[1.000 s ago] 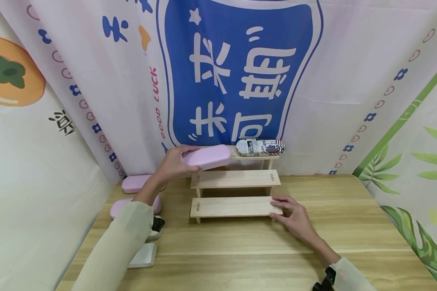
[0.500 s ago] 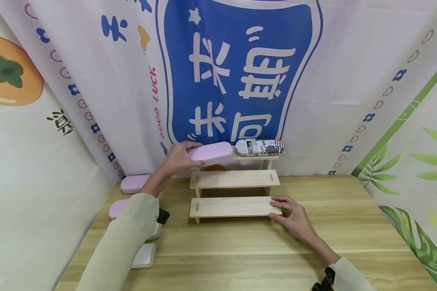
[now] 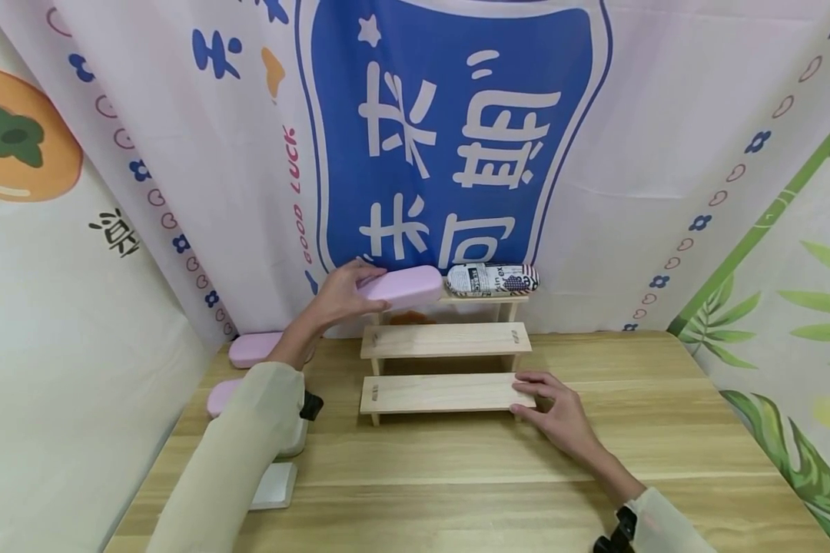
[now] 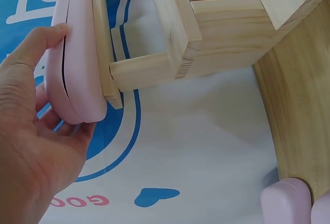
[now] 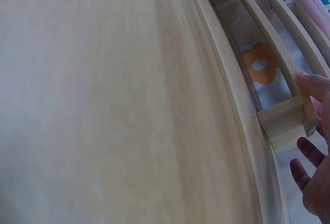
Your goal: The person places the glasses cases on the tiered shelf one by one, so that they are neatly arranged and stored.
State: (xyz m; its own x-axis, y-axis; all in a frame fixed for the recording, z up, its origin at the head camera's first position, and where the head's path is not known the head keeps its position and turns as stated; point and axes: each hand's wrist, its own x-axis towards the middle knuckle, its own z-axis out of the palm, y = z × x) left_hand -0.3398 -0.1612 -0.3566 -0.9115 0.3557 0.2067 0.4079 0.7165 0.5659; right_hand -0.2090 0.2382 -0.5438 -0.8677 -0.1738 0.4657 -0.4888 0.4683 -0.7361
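My left hand (image 3: 342, 296) grips a pink glasses case (image 3: 404, 286) by its left end, thumb along the seam and fingers round the other side. The case lies at the left part of the top step of a three-tier wooden stand (image 3: 446, 340); in the left wrist view the glasses case (image 4: 77, 53) sits right against that top board (image 4: 105, 53). Beside it on the top step is a glasses case with newspaper print (image 3: 493, 279). My right hand (image 3: 560, 415) holds the right end of the lowest step, thumb at the front edge and fingers on top.
Left of the stand, partly behind my left arm, are two more pink cases (image 3: 252, 349), a pale case (image 3: 295, 442) and a white box (image 3: 274, 485). A printed curtain (image 3: 636, 153) hangs close behind the stand. The wooden table (image 3: 456, 476) spreads out in front.
My left hand has shifted slightly to the right and back with the pink glasses case, closer to the printed one. The right hand stays at the lowest step.
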